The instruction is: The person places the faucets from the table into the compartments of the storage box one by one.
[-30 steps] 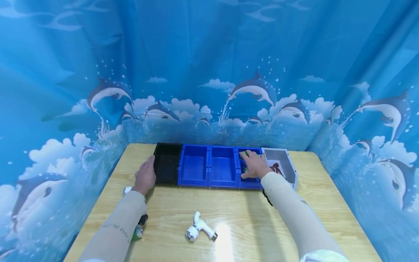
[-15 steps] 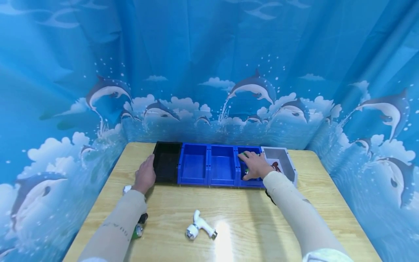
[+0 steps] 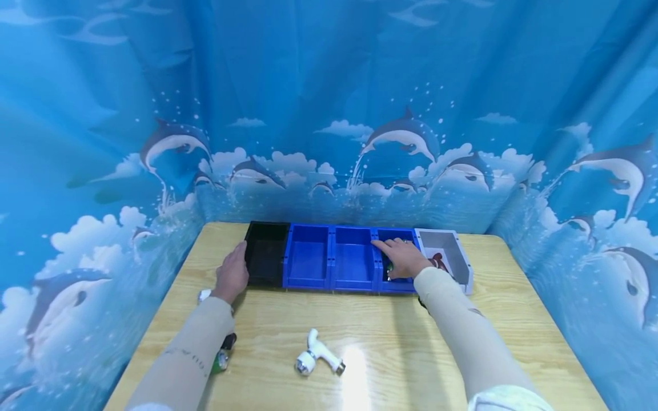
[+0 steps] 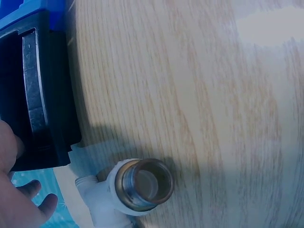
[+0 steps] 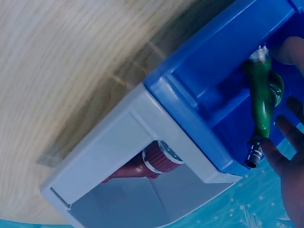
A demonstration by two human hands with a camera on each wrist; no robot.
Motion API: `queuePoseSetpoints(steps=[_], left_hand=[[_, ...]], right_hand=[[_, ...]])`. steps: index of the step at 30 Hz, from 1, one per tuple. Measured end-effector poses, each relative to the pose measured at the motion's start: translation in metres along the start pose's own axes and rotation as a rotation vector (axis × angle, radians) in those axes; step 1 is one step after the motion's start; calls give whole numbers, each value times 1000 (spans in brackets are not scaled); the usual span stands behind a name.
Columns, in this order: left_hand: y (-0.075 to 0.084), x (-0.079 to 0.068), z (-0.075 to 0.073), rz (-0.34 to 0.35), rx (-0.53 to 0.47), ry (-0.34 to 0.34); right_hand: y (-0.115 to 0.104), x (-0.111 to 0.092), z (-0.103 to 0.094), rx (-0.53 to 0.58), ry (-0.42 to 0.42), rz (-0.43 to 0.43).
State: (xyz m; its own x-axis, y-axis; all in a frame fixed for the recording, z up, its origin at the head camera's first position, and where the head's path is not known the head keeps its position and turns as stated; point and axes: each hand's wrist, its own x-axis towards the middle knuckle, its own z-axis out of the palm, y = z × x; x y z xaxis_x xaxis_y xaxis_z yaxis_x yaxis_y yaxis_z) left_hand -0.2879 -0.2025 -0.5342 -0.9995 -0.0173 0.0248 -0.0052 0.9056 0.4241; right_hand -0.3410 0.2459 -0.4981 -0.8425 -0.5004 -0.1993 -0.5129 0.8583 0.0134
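Note:
My right hand (image 3: 403, 258) reaches over the rightmost blue bin (image 3: 398, 289), its fingertips at the left divider. In that bin lies a green tap (image 5: 260, 95) with metal ends. The right wrist view puts my spread fingers and thumb around it, one fingertip right at its lower end. My left hand (image 3: 232, 273) rests at the left rim of the black bin (image 3: 266, 257), thumb side at the wall and the other fingers loosely bent outside. Close to it, a white tap (image 4: 102, 202) with a threaded metal mouth sits on the table, mostly hidden by the sleeve in the head view.
Two more blue bins (image 3: 310, 284) stand between the black and right-hand ones. A grey bin (image 3: 454, 251) ends the row, holding a maroon tap (image 5: 142, 166). Another white tap (image 3: 319, 354) lies mid-table, and a green tap (image 3: 221, 361) shows beside the left sleeve. A dolphin-print curtain hangs behind.
My right hand has shifted slightly left over its bin, fingers closer together, and less green shows under it. My left hand stays at the black bin. The head view has shifted slightly.

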Motion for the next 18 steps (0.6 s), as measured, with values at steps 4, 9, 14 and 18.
queuePoseSetpoints(steps=[4,9,14,18], left_hand=[[2,1,0,12,-6,9],[3,0,-2,5,-20,9],[3,0,-1,-2,-18,4],[3,-1,-1,-6,-13,1]], right_hand=[[1,-1,1,13,18,26],[-1,-5,2,16,14,28],[-3,-8,4,36,12,36],[-2,-9,9,61,37,56]])
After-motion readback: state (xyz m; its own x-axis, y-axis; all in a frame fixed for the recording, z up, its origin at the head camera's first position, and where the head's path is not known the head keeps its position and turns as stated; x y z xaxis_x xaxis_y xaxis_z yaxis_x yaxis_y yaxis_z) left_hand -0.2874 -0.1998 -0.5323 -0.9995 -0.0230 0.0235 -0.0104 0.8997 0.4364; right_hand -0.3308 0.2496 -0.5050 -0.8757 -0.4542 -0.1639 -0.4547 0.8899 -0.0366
